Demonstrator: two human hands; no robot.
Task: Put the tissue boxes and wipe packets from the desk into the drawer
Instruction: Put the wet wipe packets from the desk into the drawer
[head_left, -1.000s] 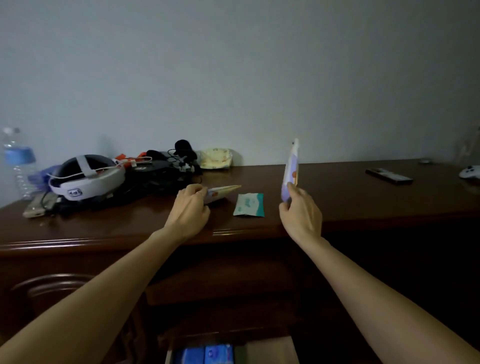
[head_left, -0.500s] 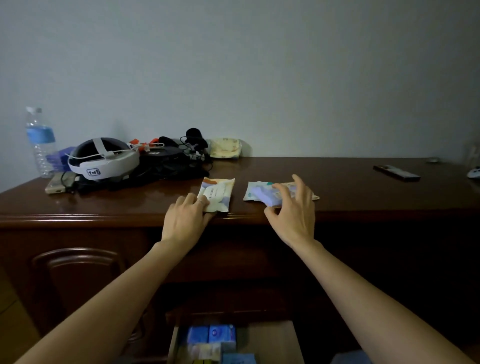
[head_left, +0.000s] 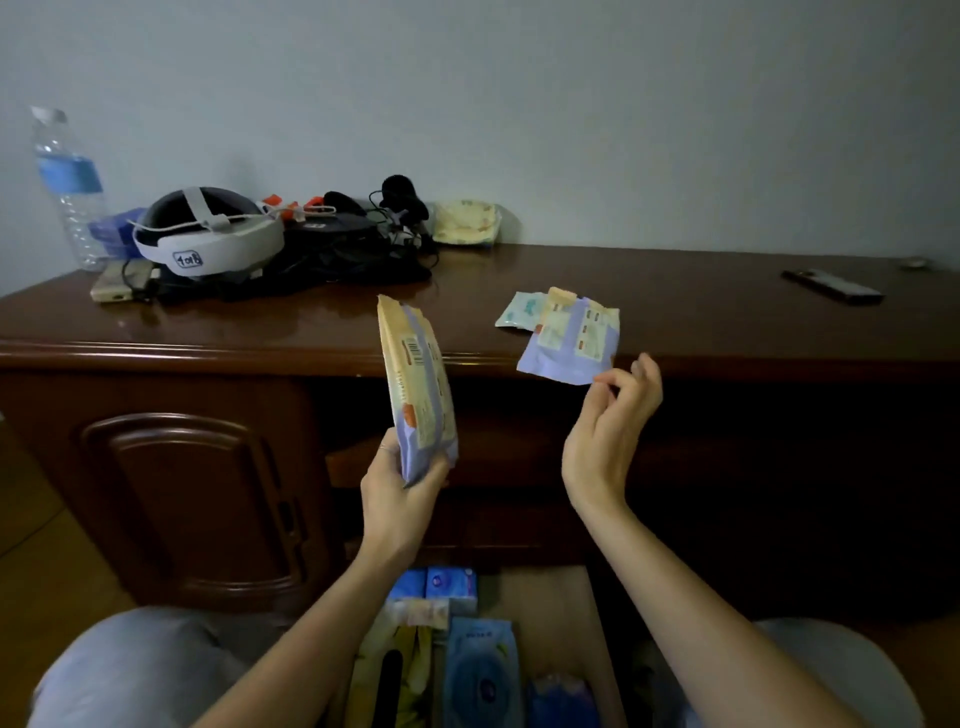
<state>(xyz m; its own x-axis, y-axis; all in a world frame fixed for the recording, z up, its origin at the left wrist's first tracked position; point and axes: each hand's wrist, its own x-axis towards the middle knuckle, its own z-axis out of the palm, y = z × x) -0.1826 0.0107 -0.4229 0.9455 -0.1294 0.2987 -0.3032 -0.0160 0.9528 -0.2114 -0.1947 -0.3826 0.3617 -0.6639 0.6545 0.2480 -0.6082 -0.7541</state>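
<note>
Left hand gripping a wipe packet by its bottom end, packet upright, edge-on to camera, barcode side visible, held in front of the table edge. Right hand raised, palm toward camera, thumb and index pinching the lower corner of a second, flatter purple-and-cream packet; that packet is lifted and tilted, overlapping the table front edge in view. Can't tell if its far end touches the tabletop.

Small teal-and-white sachet lying flat on the table just behind the right-hand packet.

Open drawer below, between the forearms. Inside: blue tissue boxes at the back, a larger blue pack in front, a yellowish pack to its left.

Back left of table: white headset, tangle of black cables, water bottle, pale yellow pouch against the wall. Dark remote far right.
</note>
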